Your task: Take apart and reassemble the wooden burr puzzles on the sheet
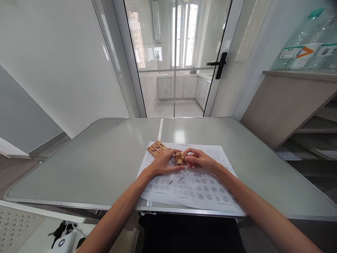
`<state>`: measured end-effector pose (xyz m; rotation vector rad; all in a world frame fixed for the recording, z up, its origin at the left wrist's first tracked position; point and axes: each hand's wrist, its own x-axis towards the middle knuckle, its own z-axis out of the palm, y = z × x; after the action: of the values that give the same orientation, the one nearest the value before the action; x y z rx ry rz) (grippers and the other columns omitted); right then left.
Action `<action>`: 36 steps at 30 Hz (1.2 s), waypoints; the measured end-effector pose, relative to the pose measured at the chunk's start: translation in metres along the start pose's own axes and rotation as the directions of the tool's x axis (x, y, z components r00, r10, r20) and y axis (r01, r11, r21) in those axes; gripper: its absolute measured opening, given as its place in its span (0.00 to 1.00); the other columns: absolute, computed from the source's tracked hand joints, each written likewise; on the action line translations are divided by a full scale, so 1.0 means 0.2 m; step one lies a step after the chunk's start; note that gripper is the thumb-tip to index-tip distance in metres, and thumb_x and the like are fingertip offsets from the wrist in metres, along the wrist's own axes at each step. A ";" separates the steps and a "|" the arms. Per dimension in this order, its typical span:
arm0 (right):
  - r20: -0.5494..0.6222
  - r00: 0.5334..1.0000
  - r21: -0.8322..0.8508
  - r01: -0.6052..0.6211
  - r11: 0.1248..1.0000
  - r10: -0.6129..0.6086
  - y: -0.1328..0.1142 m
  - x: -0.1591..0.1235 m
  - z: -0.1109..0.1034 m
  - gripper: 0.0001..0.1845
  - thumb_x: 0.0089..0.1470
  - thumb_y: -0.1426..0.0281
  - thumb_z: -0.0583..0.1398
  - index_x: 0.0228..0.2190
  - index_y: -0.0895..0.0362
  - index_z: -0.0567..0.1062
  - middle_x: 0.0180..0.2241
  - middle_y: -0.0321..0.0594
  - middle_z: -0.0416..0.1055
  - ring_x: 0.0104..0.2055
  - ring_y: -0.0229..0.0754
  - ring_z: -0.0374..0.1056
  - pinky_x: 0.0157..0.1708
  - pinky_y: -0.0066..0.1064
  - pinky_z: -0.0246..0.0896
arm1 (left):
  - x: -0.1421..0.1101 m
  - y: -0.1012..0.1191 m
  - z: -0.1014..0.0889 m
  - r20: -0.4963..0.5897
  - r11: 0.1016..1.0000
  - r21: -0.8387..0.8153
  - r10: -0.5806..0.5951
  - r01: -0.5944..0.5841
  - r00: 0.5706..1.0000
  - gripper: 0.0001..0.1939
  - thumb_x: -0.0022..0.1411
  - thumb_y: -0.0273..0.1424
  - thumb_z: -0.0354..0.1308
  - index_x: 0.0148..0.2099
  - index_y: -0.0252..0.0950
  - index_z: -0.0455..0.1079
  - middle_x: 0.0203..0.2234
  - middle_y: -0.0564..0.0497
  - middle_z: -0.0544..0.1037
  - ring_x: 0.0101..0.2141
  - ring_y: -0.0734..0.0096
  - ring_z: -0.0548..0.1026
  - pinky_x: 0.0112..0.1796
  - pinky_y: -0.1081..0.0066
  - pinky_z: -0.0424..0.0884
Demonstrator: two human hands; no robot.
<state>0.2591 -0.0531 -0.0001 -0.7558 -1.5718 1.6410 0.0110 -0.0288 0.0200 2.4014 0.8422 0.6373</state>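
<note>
A small interlocking wooden puzzle (179, 159) made of blocky pieces is between my two hands above a printed sheet (189, 193). My left hand (164, 163) curves around the puzzle's left side, fingers behind it and thumb in front. On the other side, my right hand (200, 160) pinches the puzzle's right edge with bent fingers. My fingertips partly cover that edge, so any separate piece between them is hidden. Just beyond my left hand lies a flat wooden puzzle board (156, 149) with cut-out slots, partly on the sheet. Rows of small line drawings cover the paper.
The grey folding table (79, 165) has a seam down its middle. Behind it is a glass door (184, 42) with a black handle (221, 65). Large plastic bottles (300, 45) stand on a shelf at right. A white device (64, 242) lies lower left, beside cables.
</note>
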 end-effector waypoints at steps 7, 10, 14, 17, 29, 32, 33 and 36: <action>-0.010 1.000 -0.006 -0.015 1.000 0.015 0.00 0.00 0.00 0.21 0.59 0.51 0.69 0.42 0.54 0.75 0.25 0.34 0.74 0.27 0.37 0.65 0.27 0.28 0.58 | 0.00 0.00 0.00 -0.004 1.000 -0.001 0.000 0.000 1.000 0.33 0.60 0.52 0.69 0.62 0.42 0.71 0.50 0.44 0.81 0.49 0.52 0.78 0.51 0.57 0.73; -0.008 1.000 -0.014 -0.015 1.000 0.015 0.00 0.00 -0.01 0.21 0.59 0.51 0.69 0.42 0.54 0.75 0.25 0.34 0.74 0.26 0.37 0.65 0.28 0.29 0.58 | 0.00 0.00 0.00 -0.006 1.000 -0.005 -0.002 0.002 1.000 0.33 0.59 0.52 0.69 0.61 0.42 0.72 0.49 0.45 0.81 0.49 0.52 0.78 0.50 0.57 0.73; 0.001 1.000 -0.015 -0.012 1.000 0.012 -0.01 -0.01 0.00 0.20 0.60 0.52 0.68 0.42 0.54 0.75 0.25 0.33 0.74 0.27 0.36 0.65 0.28 0.28 0.58 | 0.00 0.01 0.00 -0.007 1.000 -0.008 -0.003 0.003 1.000 0.33 0.59 0.52 0.69 0.61 0.42 0.72 0.49 0.44 0.81 0.49 0.52 0.78 0.51 0.57 0.72; -0.006 1.000 -0.016 -0.025 1.000 0.025 -0.02 -0.01 0.00 0.20 0.60 0.52 0.68 0.41 0.54 0.75 0.25 0.33 0.74 0.26 0.36 0.65 0.28 0.28 0.58 | 0.00 0.01 0.00 0.000 1.000 -0.013 -0.005 0.005 1.000 0.34 0.59 0.53 0.69 0.61 0.41 0.72 0.49 0.44 0.81 0.49 0.52 0.78 0.51 0.56 0.73; -0.002 0.999 -0.019 -0.032 0.999 0.032 -0.01 -0.01 0.00 0.20 0.60 0.52 0.68 0.42 0.54 0.75 0.25 0.33 0.73 0.27 0.36 0.66 0.29 0.28 0.59 | 0.00 0.00 0.00 0.008 1.000 -0.010 -0.004 0.004 1.000 0.34 0.59 0.53 0.69 0.61 0.41 0.72 0.50 0.44 0.81 0.50 0.51 0.78 0.51 0.56 0.72; -0.006 0.999 -0.024 -0.037 0.999 0.037 -0.01 -0.01 0.00 0.20 0.59 0.51 0.69 0.41 0.54 0.75 0.25 0.33 0.73 0.26 0.36 0.65 0.28 0.28 0.59 | 0.00 0.01 0.00 0.011 1.000 -0.010 -0.006 0.006 1.000 0.34 0.59 0.53 0.69 0.61 0.42 0.72 0.51 0.44 0.80 0.51 0.51 0.77 0.52 0.56 0.72; -0.011 0.999 -0.026 -0.038 0.999 0.038 -0.01 -0.01 0.00 0.21 0.59 0.51 0.69 0.41 0.54 0.75 0.25 0.33 0.73 0.26 0.36 0.65 0.28 0.29 0.59 | 0.00 0.01 0.00 0.012 1.000 -0.010 -0.008 0.008 1.000 0.33 0.59 0.53 0.69 0.61 0.42 0.72 0.51 0.44 0.80 0.51 0.51 0.77 0.52 0.56 0.72; -0.013 0.999 -0.033 -0.045 0.998 0.044 -0.02 -0.01 0.00 0.21 0.59 0.50 0.68 0.41 0.54 0.74 0.25 0.33 0.73 0.26 0.36 0.65 0.28 0.29 0.58 | 0.01 0.01 0.00 0.013 1.000 -0.009 -0.010 0.010 1.000 0.33 0.59 0.52 0.69 0.60 0.42 0.72 0.50 0.44 0.80 0.51 0.50 0.77 0.52 0.56 0.72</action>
<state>0.2604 -0.0548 0.0045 -0.8224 -1.5876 1.6425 0.0120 -0.0288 0.0216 2.3893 0.8442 0.6202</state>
